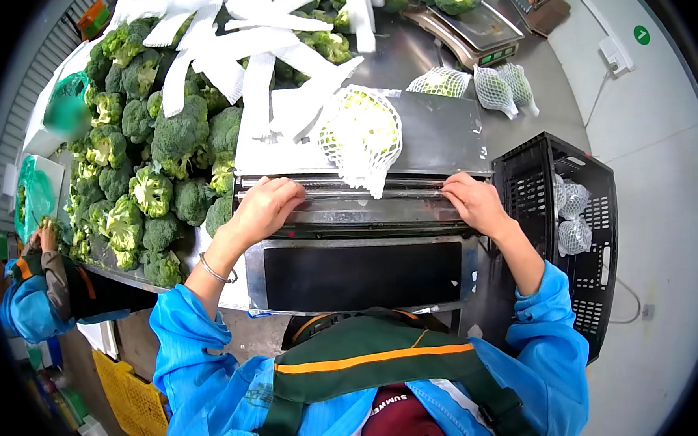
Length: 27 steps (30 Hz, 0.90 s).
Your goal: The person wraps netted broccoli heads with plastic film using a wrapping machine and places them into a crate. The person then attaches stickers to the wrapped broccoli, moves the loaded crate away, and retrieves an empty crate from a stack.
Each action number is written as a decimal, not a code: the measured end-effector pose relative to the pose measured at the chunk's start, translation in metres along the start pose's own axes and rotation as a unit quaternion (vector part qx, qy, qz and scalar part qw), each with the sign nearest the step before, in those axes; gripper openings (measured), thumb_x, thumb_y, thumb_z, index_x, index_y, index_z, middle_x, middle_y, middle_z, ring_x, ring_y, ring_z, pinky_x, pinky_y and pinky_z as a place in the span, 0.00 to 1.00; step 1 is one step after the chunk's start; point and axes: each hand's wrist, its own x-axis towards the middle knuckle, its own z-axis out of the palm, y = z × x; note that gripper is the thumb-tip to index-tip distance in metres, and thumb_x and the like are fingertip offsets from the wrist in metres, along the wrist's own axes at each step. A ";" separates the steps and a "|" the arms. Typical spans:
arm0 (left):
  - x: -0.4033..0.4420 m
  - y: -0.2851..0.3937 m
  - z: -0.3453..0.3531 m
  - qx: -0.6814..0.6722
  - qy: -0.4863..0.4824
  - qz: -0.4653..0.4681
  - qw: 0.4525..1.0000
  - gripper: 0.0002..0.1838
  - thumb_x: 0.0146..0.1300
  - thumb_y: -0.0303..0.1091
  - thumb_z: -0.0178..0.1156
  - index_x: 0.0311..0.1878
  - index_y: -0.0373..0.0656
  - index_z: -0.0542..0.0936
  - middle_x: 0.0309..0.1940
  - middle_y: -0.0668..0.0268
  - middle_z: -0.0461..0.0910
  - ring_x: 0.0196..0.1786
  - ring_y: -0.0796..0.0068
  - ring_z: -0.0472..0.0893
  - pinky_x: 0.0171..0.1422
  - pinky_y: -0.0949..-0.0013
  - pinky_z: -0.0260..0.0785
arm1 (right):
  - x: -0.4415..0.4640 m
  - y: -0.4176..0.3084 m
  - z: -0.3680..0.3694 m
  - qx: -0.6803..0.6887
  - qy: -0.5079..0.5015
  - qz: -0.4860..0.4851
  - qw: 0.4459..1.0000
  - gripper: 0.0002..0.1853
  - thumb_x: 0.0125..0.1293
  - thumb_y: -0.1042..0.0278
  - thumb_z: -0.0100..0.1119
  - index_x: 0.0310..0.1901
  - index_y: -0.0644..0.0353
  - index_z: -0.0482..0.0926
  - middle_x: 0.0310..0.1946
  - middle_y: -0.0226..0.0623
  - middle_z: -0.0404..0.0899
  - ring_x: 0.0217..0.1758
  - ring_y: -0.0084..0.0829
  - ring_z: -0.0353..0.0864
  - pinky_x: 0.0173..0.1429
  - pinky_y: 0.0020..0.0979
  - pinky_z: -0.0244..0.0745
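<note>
My left hand (267, 207) is closed in a pinch at the left end of a film-wrapping machine's roller slot. At the slot's right end, my right hand (477, 204) pinches too. Between them stretches what looks like clear plastic film (381, 212), hard to make out against the metal. A broccoli head in a white foam net (360, 132) rests on the machine's metal top (440, 132), just beyond the rollers, the net's loose end hanging toward me. Nearer my body lies the machine's black flat plate (362, 275).
Loose broccoli (181, 134) is heaped at left, with white foam nets (263, 48) strewn over it. Netted heads (494, 90) lie near a scale (477, 27). A black crate (591, 270) holding wrapped pieces stands at right. Another person's hand (46, 235) is far left.
</note>
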 end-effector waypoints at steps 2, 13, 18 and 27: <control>-0.001 0.003 0.003 -0.007 0.017 -0.002 1.000 0.04 0.56 0.26 0.55 0.35 0.42 0.73 0.31 0.64 0.76 0.36 0.63 0.76 0.40 0.65 0.63 | -0.006 -0.002 0.003 0.070 0.052 0.041 0.995 0.06 0.60 0.74 0.54 0.38 0.62 0.74 0.35 0.40 0.76 0.36 0.36 0.77 0.39 0.30 0.72; 0.001 0.002 0.004 -0.031 0.021 -0.012 0.999 0.03 0.56 0.25 0.55 0.33 0.42 0.72 0.29 0.63 0.75 0.34 0.62 0.75 0.40 0.65 0.63 | -0.003 0.005 -0.003 -0.105 -0.081 0.038 0.990 0.09 0.56 0.69 0.55 0.40 0.56 0.73 0.34 0.37 0.73 0.34 0.41 0.77 0.35 0.37 0.73; -0.002 -0.003 0.008 -0.016 0.046 0.005 0.999 0.02 0.59 0.24 0.53 0.34 0.41 0.71 0.27 0.63 0.75 0.30 0.65 0.76 0.36 0.67 0.65 | -0.001 -0.002 0.006 -0.003 0.046 0.072 0.996 0.04 0.64 0.71 0.49 0.37 0.61 0.70 0.36 0.40 0.74 0.29 0.38 0.78 0.33 0.33 0.74; -0.046 0.078 -0.014 -0.440 0.240 -0.149 0.852 0.02 0.67 0.23 0.39 0.40 0.39 0.62 0.31 0.62 0.71 0.32 0.66 0.81 0.39 0.66 0.77 | -0.058 -0.073 -0.079 0.255 0.087 0.084 0.960 0.03 0.64 0.82 0.47 0.38 0.67 0.67 0.34 0.41 0.75 0.36 0.31 0.80 0.45 0.31 0.78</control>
